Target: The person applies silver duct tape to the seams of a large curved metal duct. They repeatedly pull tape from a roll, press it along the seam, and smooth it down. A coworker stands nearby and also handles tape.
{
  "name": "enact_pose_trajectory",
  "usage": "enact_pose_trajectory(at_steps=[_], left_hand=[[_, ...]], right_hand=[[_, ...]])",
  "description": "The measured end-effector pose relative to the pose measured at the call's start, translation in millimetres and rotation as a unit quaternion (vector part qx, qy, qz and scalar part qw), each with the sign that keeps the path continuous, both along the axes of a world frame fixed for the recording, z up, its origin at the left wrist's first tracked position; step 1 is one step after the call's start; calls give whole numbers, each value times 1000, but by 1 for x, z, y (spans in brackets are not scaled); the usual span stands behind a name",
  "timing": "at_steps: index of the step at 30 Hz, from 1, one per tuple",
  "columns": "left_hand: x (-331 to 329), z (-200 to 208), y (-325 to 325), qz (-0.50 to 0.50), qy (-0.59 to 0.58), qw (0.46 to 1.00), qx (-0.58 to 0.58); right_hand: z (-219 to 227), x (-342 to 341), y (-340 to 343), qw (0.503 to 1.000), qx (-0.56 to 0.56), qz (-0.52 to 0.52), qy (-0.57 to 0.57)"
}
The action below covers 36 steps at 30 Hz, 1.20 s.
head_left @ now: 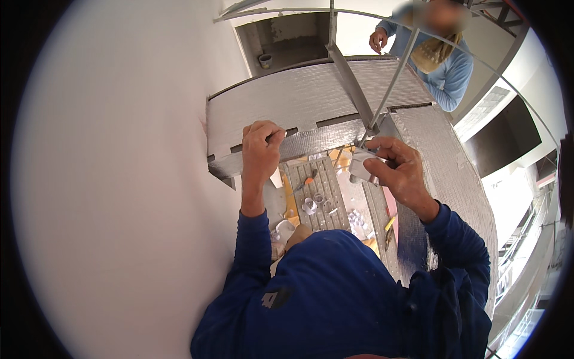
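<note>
A silver foil-covered duct point(269, 93) runs across in front of me, with dark gaps along the edge nearest me. My left hand point(261, 143) is closed at that edge, its fingers curled in; what they hold, if anything, is hidden. To the right, my right hand point(402, 170) pinches a piece of silver foil tape point(361, 166) between thumb and fingers. The strip hangs just below the corner where the duct meets a second foil-covered section point(445, 143). A metal angle bar point(351, 84) crosses the duct's top and ends near the right hand.
Below lies a perforated scaffold plank point(320, 209) with tape rolls point(309, 206) and an orange-handled tool point(309, 180). Crumpled white scraps point(357, 220) lie beside it. A thin metal rod point(394, 78) slants above the duct. Beyond it stands a co-worker point(448, 75) in light blue. A white wall point(125, 179) borders my left.
</note>
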<state>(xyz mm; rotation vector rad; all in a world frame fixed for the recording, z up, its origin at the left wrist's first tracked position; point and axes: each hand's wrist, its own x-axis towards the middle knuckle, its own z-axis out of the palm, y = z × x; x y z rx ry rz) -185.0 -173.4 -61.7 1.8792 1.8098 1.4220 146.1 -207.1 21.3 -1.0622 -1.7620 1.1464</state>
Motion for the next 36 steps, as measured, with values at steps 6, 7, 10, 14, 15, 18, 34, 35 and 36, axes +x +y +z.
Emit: enact_pose_trajectory(at_steps=[6, 7, 10, 14, 15, 18, 34, 35, 36], left_hand=[[4, -9, 2, 13, 40, 999, 32], [4, -10, 1, 15, 46, 998, 39], [1, -9, -1, -16, 4, 999, 31], [-2, -7, -2, -17, -22, 1000, -3], [-1, -7, -2, -15, -12, 1000, 1], [1, -8, -1, -6, 13, 1000, 10], [9, -16, 1, 27, 44, 996, 68], [10, -17, 2, 29, 47, 996, 71], [11, -18, 2, 33, 48, 996, 73]], right_hand=[[-3, -1, 1, 1000, 4, 0, 5], [-4, 0, 1, 1000, 4, -1, 1], [-4, 0, 2, 1000, 6, -3, -6], [-5, 0, 3, 1000, 2, 0, -10], [-5, 1, 3, 1000, -1, 2, -10], [-7, 0, 5, 1000, -10, 5, 2], [-8, -2, 2, 998, -35, 11, 43], [-8, -2, 2, 998, -38, 11, 43], [-8, -2, 2, 998, -43, 9, 41]])
